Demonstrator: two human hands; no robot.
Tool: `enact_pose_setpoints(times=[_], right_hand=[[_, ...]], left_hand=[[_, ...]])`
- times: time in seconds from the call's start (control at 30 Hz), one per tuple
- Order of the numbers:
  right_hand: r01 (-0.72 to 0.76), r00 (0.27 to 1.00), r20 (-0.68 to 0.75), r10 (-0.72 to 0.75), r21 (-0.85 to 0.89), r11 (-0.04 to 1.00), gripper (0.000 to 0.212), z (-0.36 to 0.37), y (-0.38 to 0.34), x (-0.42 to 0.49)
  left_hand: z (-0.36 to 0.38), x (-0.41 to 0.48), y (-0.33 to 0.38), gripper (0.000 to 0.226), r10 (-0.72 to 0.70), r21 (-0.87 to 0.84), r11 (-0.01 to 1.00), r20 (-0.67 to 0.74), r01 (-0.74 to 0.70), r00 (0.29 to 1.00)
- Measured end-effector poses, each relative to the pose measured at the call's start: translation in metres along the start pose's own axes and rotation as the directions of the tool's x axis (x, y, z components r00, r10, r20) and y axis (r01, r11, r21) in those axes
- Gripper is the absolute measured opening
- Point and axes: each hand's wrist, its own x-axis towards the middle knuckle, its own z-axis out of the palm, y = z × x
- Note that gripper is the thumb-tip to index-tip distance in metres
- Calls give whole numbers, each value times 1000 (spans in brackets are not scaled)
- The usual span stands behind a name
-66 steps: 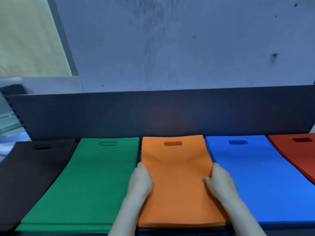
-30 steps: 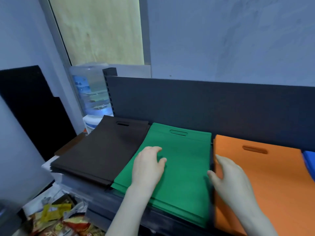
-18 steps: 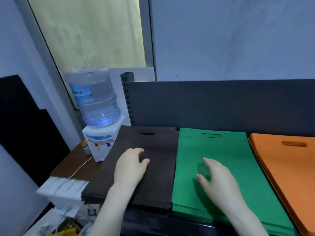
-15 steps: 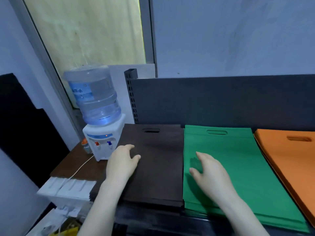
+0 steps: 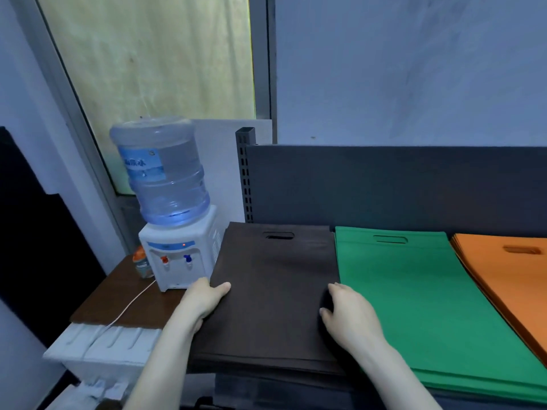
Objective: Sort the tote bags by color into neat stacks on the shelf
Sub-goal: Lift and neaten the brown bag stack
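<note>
A stack of dark brown tote bags [image 5: 272, 291] lies flat at the left end of the shelf [image 5: 384, 184], cut-out handles toward the back. Beside it lie a green stack [image 5: 414, 291] and, at the right edge of view, an orange stack [image 5: 509, 273]. My left hand [image 5: 204, 298] presses on the brown stack's left edge, thumb lying on top. My right hand [image 5: 350, 312] presses on its right edge, fingers down in the gap next to the green stack. Neither hand lifts a bag.
A white water dispenser [image 5: 174, 250] with a large clear bottle stands on a small wooden table [image 5: 118, 303], close to the shelf's left end. A small orange-capped bottle [image 5: 140, 261] and a white cable lie beside it. The shelf's dark back panel rises behind the stacks.
The view swung left from the orange stack, past the green one, to the brown stack. Both hands moved left and now sit at the brown stack's two sides.
</note>
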Motion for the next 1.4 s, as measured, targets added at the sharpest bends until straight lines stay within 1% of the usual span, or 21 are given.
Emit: enact_pose_setpoints(times=[0.13,0.23,0.27,0.33,0.4,0.43,0.47,0.5,0.6,0.7,0.77,0.8,0.87,0.97,1.03,1.13,1.17,1.23,1.3,1.33,1.4], right_hand=[[-31,1000,0,31,35,999,36,-4,2,4],[-33,999,-28,41,236,971,61,-6,4,11],[-29,997,-53,51,351,936,68,-8,3,14],[-60,988,-74,135,625,779,67,-13,1,21],[-134,983,54,176,864,486,49,-18,1,30],[-185,977,138,161,927,328,40,-19,1,34],[-227,971,201,131,949,218,33,-18,1,38],[-248,967,233,104,953,173,29,-19,0,40],[-239,971,230,66,955,177,26,-18,-3,44],[-220,974,205,98,960,173,32,-13,-4,46],[-262,964,253,85,958,118,33,-6,-5,45],[-295,955,290,64,951,96,32,-2,-7,43],[-337,941,332,59,932,136,30,2,-13,39],[-351,936,341,83,913,207,64,7,-17,38],[-336,942,329,68,914,227,73,10,-16,40],[-313,950,304,74,918,244,77,12,-16,40],[-303,953,293,76,919,251,77,11,-17,39],[-319,947,307,91,927,196,68,7,-17,38],[-360,933,359,28,931,57,42,-2,-16,41],[-388,921,388,-25,922,3,36,-5,-13,42],[-417,904,414,-110,909,-6,33,-10,-10,43]], left_hand=[[0,-8,10,21,190,156,973,-109,-172,976],[-8,-21,12,11,346,17,937,-175,-349,922],[-11,-25,14,19,389,-67,911,-192,-407,901],[-16,-35,17,33,441,-257,840,-186,-477,878],[-17,-40,18,36,448,-408,780,-164,-474,879],[-17,-42,17,35,442,-451,763,-156,-462,883],[-17,-42,15,35,436,-482,749,-160,-455,886],[-17,-43,14,35,433,-504,734,-169,-455,885],[-21,-49,14,37,457,-501,702,-229,-506,860],[-34,-61,29,37,537,-346,718,-276,-604,797],[-41,-69,46,30,565,-60,791,-309,-608,765],[-44,-73,55,25,553,102,827,-322,-553,768],[-48,-75,70,21,487,341,863,-364,-373,794],[-47,-69,77,19,423,479,852,-391,-211,818],[-44,-64,73,16,405,515,839,-371,-178,836],[-47,-56,54,19,379,400,889,-376,-221,846],[-50,-55,48,22,375,320,911,-383,-260,844],[-55,-54,39,24,388,99,920,-387,-380,836],[-57,-59,38,33,367,-216,862,-358,-458,859],[-57,-62,39,37,341,-373,812,-321,-449,884],[-58,-64,39,37,306,-537,752,-229,-382,924]])
